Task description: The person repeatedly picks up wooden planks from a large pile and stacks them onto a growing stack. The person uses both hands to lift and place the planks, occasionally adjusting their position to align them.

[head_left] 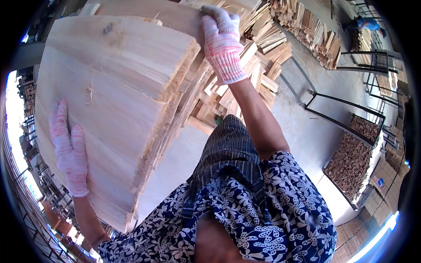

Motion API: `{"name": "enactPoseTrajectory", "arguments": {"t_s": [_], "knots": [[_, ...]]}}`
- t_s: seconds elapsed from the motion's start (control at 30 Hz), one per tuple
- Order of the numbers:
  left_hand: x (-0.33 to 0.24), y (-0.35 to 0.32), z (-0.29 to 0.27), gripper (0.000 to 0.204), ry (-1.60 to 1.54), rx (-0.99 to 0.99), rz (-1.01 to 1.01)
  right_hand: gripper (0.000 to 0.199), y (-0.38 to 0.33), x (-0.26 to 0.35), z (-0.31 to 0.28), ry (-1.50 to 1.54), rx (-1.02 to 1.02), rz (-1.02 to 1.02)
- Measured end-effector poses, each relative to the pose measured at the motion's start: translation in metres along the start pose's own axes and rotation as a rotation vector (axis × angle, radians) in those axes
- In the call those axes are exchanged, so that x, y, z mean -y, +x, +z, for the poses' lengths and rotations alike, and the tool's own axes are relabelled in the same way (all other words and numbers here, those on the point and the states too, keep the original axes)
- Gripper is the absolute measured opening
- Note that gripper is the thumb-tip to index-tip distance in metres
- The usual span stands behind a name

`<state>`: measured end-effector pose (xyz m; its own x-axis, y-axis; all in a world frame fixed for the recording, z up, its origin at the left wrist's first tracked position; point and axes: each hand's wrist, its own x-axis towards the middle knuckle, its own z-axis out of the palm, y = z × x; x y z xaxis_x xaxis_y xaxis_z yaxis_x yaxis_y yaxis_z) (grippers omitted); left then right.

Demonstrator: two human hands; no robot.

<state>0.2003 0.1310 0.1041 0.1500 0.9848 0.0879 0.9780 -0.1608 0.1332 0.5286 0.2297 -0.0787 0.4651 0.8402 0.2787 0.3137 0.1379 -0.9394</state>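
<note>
A stack of wide, pale wooden panels (118, 83) with rough, splintery edges fills the left side in front of me. My left hand (70, 153), in a white and pink knitted glove, lies flat on the top panel near its left side, fingers stretched and apart. At the far right corner of the stack, a browner wooden board (175, 14) shows beyond the top panel. My right hand (223, 46), gloved the same way, is curled over this board's right end; the undersides of the fingers are hidden.
Loose wooden slats (263, 83) lie heaped beside the stack, with a longer pile (307, 33) farther off. Black metal frames (342, 105) stand on the concrete floor to the right, near a bin of small wood pieces (353, 162). Another person (368, 24) is at the far right.
</note>
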Motion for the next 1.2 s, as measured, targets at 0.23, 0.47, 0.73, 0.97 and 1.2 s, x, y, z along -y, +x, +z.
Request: {"name": "enactPoseTrajectory", "arguments": {"t_s": [0.23, 0.47, 0.73, 0.97, 1.2], "knots": [[0.014, 0.012, 0.009, 0.051, 0.074, -0.030, 0.068, 0.029, 0.007, -0.014, 0.006, -0.055, 0.042, -0.019], [0.033, 0.009, 0.015, 0.052, 0.183, -0.060, 0.131, 0.049, -0.015, 0.015, -0.028, -0.197, 0.165, -0.203], [0.013, 0.004, -0.021, 0.057, 0.082, -0.080, 0.049, 0.027, 0.147, 0.033, -0.131, -0.493, 0.473, -0.501], [-0.066, 0.015, -0.048, 0.047, -0.193, 0.049, -0.674, 0.058, 0.379, -0.002, -0.060, -0.866, 0.927, -1.042], [-0.043, -0.028, -0.016, 0.051, 0.281, -0.062, -0.071, 0.099, 0.324, -0.039, -0.051, -0.592, 1.262, -1.419]]}}
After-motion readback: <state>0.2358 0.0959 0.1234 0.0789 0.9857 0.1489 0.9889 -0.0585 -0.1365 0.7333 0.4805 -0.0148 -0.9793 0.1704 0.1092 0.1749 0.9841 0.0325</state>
